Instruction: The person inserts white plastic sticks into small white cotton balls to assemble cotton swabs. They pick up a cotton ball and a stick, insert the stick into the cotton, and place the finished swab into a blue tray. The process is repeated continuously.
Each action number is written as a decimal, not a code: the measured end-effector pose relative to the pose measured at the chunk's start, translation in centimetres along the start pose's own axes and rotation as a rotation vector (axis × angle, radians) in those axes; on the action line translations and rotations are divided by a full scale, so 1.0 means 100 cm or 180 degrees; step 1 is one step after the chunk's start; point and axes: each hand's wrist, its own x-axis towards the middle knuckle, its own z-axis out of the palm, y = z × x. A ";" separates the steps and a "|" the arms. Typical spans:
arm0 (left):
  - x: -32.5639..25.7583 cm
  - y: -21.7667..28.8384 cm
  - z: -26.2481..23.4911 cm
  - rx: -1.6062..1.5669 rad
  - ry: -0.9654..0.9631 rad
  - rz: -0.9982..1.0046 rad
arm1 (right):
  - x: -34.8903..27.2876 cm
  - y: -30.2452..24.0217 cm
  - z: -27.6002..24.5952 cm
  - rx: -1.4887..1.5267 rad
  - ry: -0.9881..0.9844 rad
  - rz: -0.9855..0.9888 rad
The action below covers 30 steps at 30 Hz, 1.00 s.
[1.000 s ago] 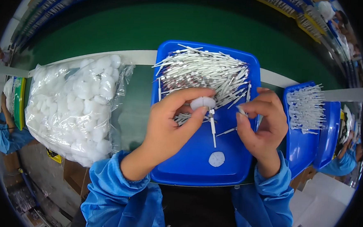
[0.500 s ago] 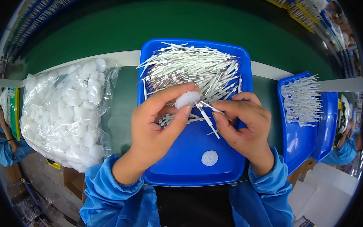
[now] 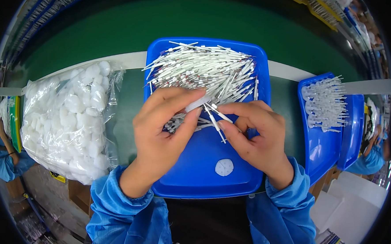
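Left hand (image 3: 161, 133) pinches a white cap (image 3: 198, 103), now edge-on rather than face-up. Right hand (image 3: 256, 136) pinches thin rods (image 3: 215, 117), tips now meeting the cap over the blue tray (image 3: 188, 179). Rod and cap look mated. Spare cap (image 3: 224, 167) lies on the tray; bag (image 3: 67, 119) on the left.

A green work table (image 3: 98, 42) carries three things — a clear bag of white cotton balls (image 3: 67, 119), a blue tray (image 3: 192, 183) of thin white sticks, and another blue tray (image 3: 322, 150) — side by side.
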 end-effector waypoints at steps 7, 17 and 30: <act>0.006 0.005 -0.002 0.0879 -0.0397 0.0647 | -0.006 0.006 0.009 0.0600 0.0119 0.0588; -0.004 0.015 0.002 0.1244 -0.0487 0.0412 | 0.000 0.011 0.012 -0.1095 0.0587 -0.0765; -0.001 0.011 -0.002 0.0366 -0.0542 0.0065 | 0.002 0.019 0.004 -0.0026 0.0214 -0.0454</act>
